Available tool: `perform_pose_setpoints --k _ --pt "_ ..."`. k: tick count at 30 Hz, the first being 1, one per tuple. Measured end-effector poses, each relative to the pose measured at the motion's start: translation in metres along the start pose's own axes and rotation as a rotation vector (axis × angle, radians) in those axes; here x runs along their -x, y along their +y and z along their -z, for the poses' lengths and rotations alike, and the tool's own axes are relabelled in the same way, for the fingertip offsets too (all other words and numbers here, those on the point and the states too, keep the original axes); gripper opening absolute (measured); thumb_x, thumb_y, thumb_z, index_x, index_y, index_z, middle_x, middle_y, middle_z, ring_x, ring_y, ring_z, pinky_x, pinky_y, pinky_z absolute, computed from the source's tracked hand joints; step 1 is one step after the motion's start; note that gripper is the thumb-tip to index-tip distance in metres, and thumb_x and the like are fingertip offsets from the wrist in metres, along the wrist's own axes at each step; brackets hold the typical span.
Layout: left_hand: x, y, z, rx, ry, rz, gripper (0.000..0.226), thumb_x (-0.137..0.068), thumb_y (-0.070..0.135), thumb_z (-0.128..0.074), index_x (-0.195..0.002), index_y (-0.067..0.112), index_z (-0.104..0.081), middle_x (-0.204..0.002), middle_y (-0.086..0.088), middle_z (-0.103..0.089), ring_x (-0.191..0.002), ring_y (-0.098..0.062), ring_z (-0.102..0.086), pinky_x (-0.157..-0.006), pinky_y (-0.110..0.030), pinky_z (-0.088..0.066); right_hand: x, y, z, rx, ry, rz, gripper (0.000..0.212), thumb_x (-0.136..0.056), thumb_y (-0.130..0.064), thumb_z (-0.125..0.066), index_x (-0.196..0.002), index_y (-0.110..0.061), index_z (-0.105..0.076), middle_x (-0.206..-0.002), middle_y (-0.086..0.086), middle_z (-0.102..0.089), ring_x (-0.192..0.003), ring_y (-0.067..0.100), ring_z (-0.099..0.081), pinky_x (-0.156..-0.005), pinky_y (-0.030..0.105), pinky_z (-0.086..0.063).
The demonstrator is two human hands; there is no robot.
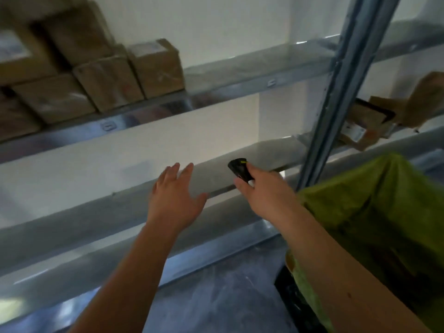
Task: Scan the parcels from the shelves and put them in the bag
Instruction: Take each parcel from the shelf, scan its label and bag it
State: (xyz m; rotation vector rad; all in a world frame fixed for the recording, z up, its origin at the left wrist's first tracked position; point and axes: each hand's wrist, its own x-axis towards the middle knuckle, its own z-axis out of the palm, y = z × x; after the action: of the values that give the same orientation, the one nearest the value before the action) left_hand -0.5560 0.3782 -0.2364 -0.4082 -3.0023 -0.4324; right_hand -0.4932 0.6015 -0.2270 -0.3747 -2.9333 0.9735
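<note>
1. Up at ten o'clock, brown cardboard parcels (103, 78) sat on the grey metal shelf (240, 75).
2. Left hand (174, 198) reached out, fingers apart, holding nothing.
3. Right hand (264, 191) gripped a small black scanner (239, 168), fingers clamped round it.
4. Green fabric bag (374, 212) hung at four o'clock.

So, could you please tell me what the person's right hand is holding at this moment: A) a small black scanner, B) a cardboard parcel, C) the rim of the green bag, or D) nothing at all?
A: the right hand has its fingers curled round a small black scanner pointed toward the shelf, while the left hand is spread and holds nothing, and the green bag hangs untouched to the right.
</note>
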Motion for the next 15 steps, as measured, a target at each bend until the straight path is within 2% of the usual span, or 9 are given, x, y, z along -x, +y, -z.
perform_pose_setpoints --k 3,6,9,13,15 --pt "0.02 -0.049 0.034 0.012 0.06 0.049 0.088 -0.091 0.066 -0.063 -0.164 0.036 -0.025 -0.172 -0.001 -0.025 -0.159 -0.026 -0.018 -0.126 -0.05 -0.023 0.004 -0.061 -0.022 -0.022 -0.022 0.103 0.05 -0.101 -0.065 -0.04 -0.146 -0.043 -0.042 -0.108 0.004 -0.063 -0.094 0.024 -0.061 -0.084 0.044 -0.055" --pt "0.036 -0.09 0.064 0.041 0.124 0.067 0.086 -0.091 0.063 -0.065 -0.164 0.036 -0.027 -0.171 0.0 -0.028 -0.158 -0.026 -0.021 -0.126 -0.051 -0.026 0.01 -0.11 -0.037 -0.008 -0.019 0.171 0.051 -0.1 -0.067 -0.04 -0.146 -0.044 -0.041 -0.099 0.0 -0.06 -0.088 0.02 -0.059 -0.081 0.045 -0.056" --pt "0.04 -0.119 0.091 0.057 0.194 0.046 0.084 -0.092 0.062 -0.065 -0.163 0.036 -0.029 -0.169 0.0 -0.032 -0.156 -0.025 -0.026 -0.124 -0.05 -0.029 0.014 -0.146 -0.042 -0.004 0.021 0.199 0.054 -0.099 -0.069 -0.039 -0.146 -0.043 -0.04 -0.101 0.001 -0.061 -0.087 0.02 -0.06 -0.082 0.046 -0.056" --pt "0.032 -0.131 0.118 0.076 0.277 0.005 0.082 -0.092 0.063 -0.065 -0.162 0.037 -0.03 -0.168 0.0 -0.035 -0.154 -0.026 -0.03 -0.122 -0.05 -0.032 0.018 -0.177 -0.037 0.057 0.097 0.229 0.052 -0.1 -0.067 -0.038 -0.145 -0.042 -0.042 -0.096 -0.002 -0.058 -0.083 0.014 -0.055 -0.071 0.039 -0.05" --pt "0.024 -0.128 0.127 0.101 0.292 -0.028 0.082 -0.093 0.063 -0.065 -0.162 0.036 -0.03 -0.168 0.002 -0.036 -0.154 -0.026 -0.031 -0.122 -0.05 -0.032 0.018 -0.186 -0.03 0.063 0.118 0.219 0.054 -0.101 -0.067 -0.039 -0.148 -0.04 -0.041 -0.104 0.001 -0.062 -0.087 0.017 -0.06 -0.078 0.042 -0.055"
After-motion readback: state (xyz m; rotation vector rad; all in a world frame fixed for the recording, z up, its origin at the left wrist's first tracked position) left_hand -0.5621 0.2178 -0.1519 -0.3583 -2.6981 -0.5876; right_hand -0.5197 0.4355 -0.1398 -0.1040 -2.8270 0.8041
